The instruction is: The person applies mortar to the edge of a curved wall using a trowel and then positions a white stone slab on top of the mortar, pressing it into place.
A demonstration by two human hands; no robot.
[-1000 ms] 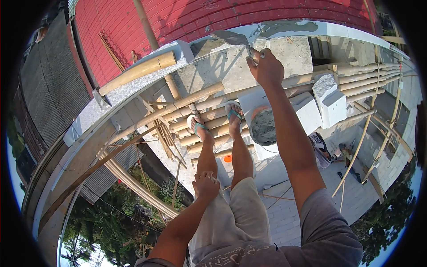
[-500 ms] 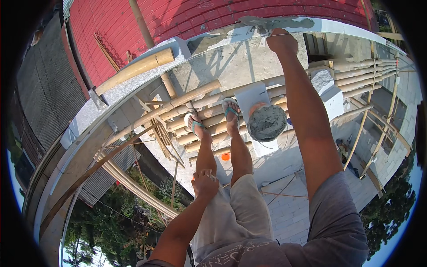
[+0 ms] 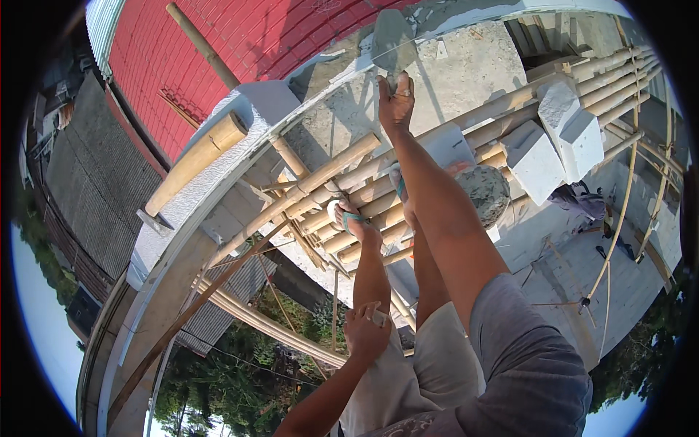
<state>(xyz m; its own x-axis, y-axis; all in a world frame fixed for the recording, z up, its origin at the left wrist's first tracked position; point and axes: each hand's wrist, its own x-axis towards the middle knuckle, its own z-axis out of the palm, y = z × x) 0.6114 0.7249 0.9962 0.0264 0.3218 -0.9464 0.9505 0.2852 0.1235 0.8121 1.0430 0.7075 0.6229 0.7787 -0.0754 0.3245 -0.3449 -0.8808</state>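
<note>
My right hand (image 3: 397,109) is closed round the handle of a trowel (image 3: 393,44), at arm's length. The grey, mortar-smeared blade points away from me over the top edge of the pale block wall (image 3: 342,79). Grey mortar (image 3: 433,12) lies along the wall's far stretch. Beyond my right forearm sits a bucket of wet mortar (image 3: 489,195), partly hidden by the arm. My left hand (image 3: 366,333) rests at my left knee, its fingers curled. A small pale thing shows by the fingers, too small to name.
I stand in flip-flops on bamboo poles (image 3: 378,204) above a drop. White blocks (image 3: 564,135) stand on the poles to the right. A cut bamboo length (image 3: 200,160) lies on the wall at left, near a red tiled roof (image 3: 218,44).
The trowel has moved left along the wall top, and its blade now shows broad side up. My view has turned. My left hand stays by my knee.
</note>
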